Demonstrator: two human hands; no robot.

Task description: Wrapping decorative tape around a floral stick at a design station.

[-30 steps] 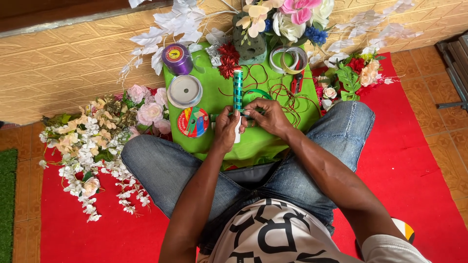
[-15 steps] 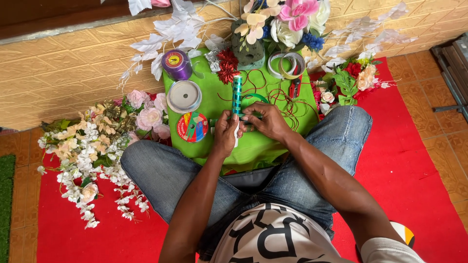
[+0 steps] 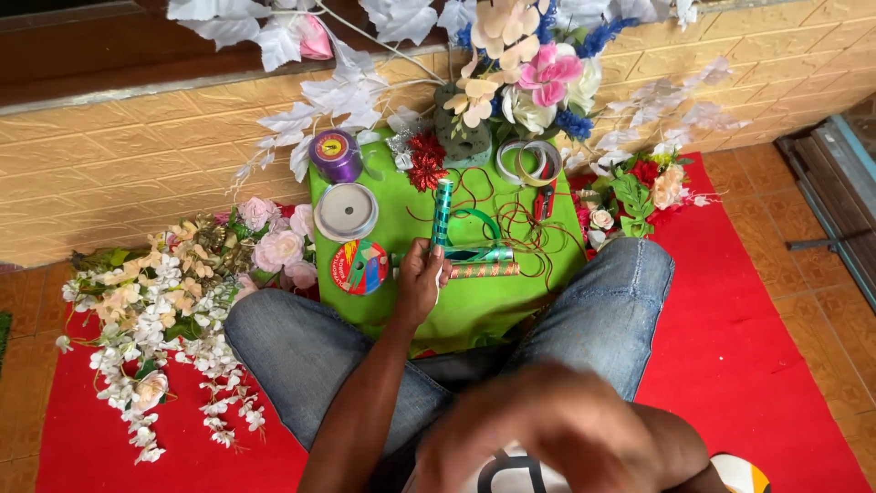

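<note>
My left hand is shut on the lower end of a teal patterned tube, which stands nearly upright over the green table. Just right of this hand lie a green foil roll and an orange patterned roll. My right hand is off the table, close to my body and the camera. It is badly blurred, so its fingers cannot be read and nothing shows in it. Thin red wire loops over the table top.
A purple spool, a grey spool and a multicoloured spool sit at the table's left. Tape rings and a flower arrangement stand at the back. Loose artificial flowers lie left on the red mat, more flowers right.
My right hand has left the tube and the table and pulled back toward my body. My left hand still grips the tube. The two rolls beside it are now uncovered.
</note>
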